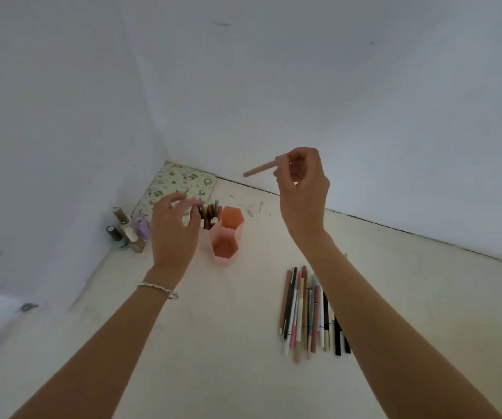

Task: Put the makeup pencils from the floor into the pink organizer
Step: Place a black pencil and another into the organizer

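Note:
A pink organizer [227, 241] made of hexagonal cups stands on the floor near the room corner. Its left cup holds several pencils [209, 214]; the two cups on the right look empty. My left hand [174, 228] hovers at the filled cup with its fingers spread, touching or just off the pencil tops, holding nothing that I can see. My right hand [302, 189] is raised above and to the right of the organizer, pinching a pink pencil [259, 170] that points left. Several more makeup pencils [307, 309] lie side by side on the floor under my right forearm.
Several nail polish bottles [127, 229] stand against the left wall beside the organizer. A floral pouch [177, 187] lies in the corner behind it. White walls close in the left and the back of the pale floor.

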`<state>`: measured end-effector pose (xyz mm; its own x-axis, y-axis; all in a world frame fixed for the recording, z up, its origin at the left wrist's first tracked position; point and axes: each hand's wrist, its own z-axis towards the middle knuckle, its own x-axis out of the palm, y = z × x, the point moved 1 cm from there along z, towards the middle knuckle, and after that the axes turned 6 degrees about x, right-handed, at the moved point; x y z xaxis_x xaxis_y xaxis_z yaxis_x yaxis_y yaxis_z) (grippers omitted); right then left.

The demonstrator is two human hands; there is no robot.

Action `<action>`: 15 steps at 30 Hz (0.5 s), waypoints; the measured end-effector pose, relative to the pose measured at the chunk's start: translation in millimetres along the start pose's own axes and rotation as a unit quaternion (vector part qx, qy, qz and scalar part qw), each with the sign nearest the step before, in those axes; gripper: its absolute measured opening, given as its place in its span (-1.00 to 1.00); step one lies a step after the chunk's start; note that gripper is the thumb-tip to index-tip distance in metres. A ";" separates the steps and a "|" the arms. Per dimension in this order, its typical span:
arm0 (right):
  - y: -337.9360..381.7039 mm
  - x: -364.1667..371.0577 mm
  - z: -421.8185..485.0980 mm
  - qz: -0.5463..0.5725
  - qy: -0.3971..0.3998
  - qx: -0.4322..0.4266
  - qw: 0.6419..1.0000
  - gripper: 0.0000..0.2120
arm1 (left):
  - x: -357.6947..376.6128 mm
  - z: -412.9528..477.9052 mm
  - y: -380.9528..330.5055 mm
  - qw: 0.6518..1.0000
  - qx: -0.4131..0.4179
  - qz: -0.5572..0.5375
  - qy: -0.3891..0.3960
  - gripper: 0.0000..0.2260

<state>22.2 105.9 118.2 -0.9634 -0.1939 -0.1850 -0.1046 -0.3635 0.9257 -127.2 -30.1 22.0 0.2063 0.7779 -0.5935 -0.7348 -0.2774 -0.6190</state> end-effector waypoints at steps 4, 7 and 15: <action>-0.1 18.7 -8.4 0.032 0.036 0.003 0.999 -0.97 | -13.9 1.4 12.5 0.999 -0.009 0.042 -0.024 -0.72; -3.2 37.1 -16.6 0.011 0.063 0.002 0.998 -0.97 | -29.0 12.4 15.3 0.997 -0.046 -0.010 -0.059 -0.68; -39.6 70.2 -48.4 -0.204 0.212 -0.066 0.953 -0.91 | -43.3 17.9 -7.2 0.988 -0.055 -0.119 -0.086 -0.66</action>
<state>-29.3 62.6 52.6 -0.6600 -0.3518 -0.6638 -0.3914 -0.5932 0.7035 -142.4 -51.6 61.4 0.2455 0.9098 -0.3347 -0.6014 -0.1279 -0.7886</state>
